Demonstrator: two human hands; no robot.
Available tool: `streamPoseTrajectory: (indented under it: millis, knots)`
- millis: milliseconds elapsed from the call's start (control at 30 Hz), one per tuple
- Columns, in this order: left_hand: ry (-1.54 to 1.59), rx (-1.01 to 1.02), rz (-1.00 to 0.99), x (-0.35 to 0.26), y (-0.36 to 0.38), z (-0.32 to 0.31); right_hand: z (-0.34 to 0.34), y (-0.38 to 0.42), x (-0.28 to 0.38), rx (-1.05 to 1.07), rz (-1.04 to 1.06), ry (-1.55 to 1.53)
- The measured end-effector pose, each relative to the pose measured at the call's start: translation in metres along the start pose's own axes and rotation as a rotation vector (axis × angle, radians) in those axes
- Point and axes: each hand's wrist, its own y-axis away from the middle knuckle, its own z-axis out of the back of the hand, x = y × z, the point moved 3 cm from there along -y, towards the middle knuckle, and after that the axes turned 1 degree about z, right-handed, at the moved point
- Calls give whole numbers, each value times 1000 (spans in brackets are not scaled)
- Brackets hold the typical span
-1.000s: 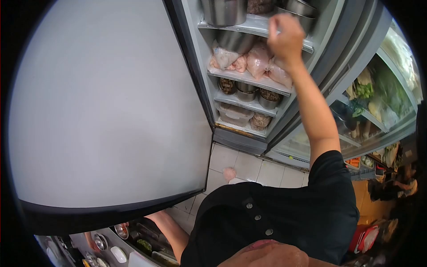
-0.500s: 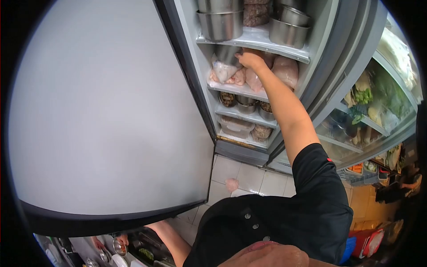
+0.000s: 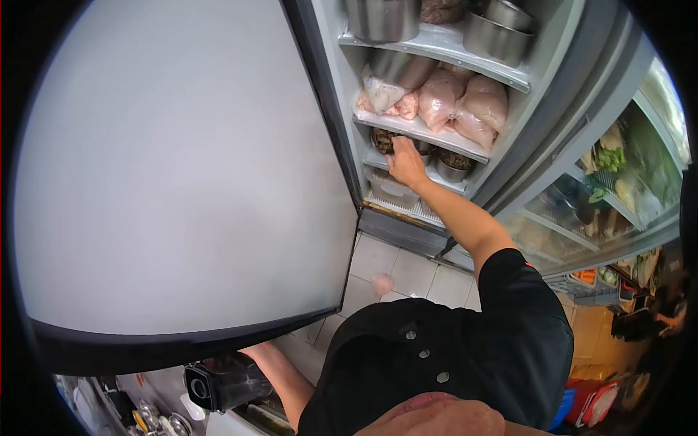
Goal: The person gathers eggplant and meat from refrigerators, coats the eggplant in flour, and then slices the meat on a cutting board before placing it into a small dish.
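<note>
My right hand (image 3: 408,161) reaches into the open upright fridge at the third visible shelf, thumb and fingers apart. Its fingertips are at the front of the metal pots, overlapping the middle pot (image 3: 424,148). Just left of them sits a round container of brown chunks (image 3: 383,141); to the right stands a metal pot with dark brown contents (image 3: 454,166). On the shelf above lie plastic bags of pale pink raw meat (image 3: 443,98) and a tilted metal pot (image 3: 403,69). My left forearm (image 3: 282,378) runs behind the door edge, which hides the left hand.
The wide fridge door (image 3: 182,182) stands open on the left. Large metal pots (image 3: 383,18) fill the top shelf; a clear plastic box (image 3: 392,190) is at the bottom. A glass door (image 3: 603,182) with vegetables behind it is at right. A black-ended clear jar (image 3: 225,381) shows below the door.
My right hand has moved down from the meat shelf to the shelf of pots below. The view has shifted slightly, and the black-ended jar has appeared at lower left.
</note>
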Motion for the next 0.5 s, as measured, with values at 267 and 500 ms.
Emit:
streamPoseTrajectory:
  millis: [267, 500]
  knots:
    - [-45, 9, -14, 0, -5, -4, -56, -7, -98, 77, -300, 378]
    - [-103, 8, -26, -4, -7, -4, -53, 9, -102, -76, -85, 419]
